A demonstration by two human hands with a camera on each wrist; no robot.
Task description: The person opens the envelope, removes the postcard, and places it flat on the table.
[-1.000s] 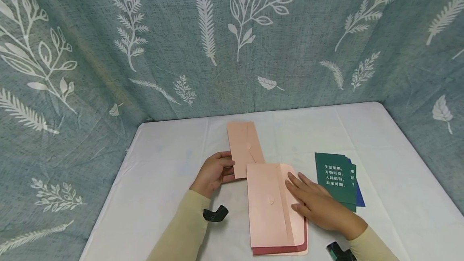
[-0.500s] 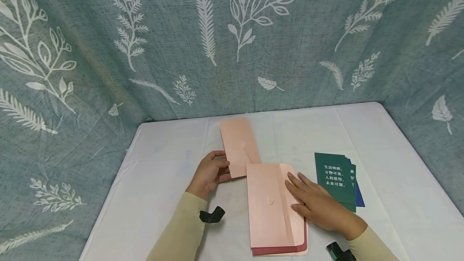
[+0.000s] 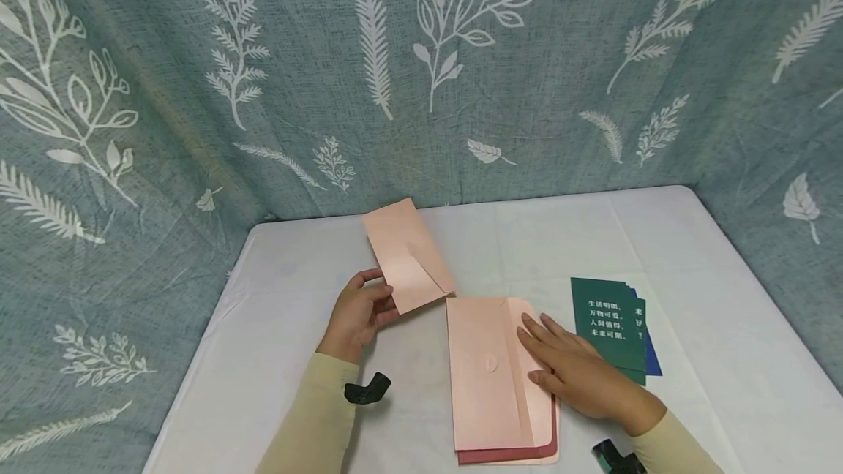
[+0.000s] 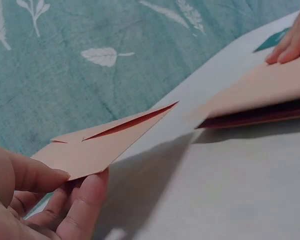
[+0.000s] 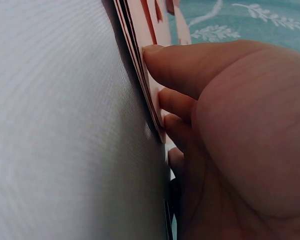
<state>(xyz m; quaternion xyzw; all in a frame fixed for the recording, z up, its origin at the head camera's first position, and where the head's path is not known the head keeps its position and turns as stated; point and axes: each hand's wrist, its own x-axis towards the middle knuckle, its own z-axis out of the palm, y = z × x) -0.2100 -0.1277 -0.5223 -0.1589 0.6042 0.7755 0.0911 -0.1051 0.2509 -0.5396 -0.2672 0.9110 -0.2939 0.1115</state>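
My left hand [image 3: 358,317] pinches the lower left edge of a pink envelope [image 3: 405,254], thumb on top and fingers beneath. In the left wrist view this envelope [image 4: 92,155] is tilted, and its flap gapes a little, showing a red inside. My right hand [image 3: 579,371] lies with straight fingers on the right side of a stack of envelopes [image 3: 484,386]. The top one is pink with a flap along its right; a dark red edge and another pink edge peek out below. In the right wrist view, the thumb and fingertips [image 5: 152,55] press on the stack's layered edge.
Green cards [image 3: 606,317] with white writing and a blue card [image 3: 653,357] lie overlapped right of the stack, partly behind the right hand. A white cloth covers the table [image 3: 263,313]. A leaf-patterned teal curtain [image 3: 296,93] hangs behind and at both sides.
My left hand has moved left, drawing the held envelope away from the stack and tilting it counterclockwise. My right hand has stayed on the stack.
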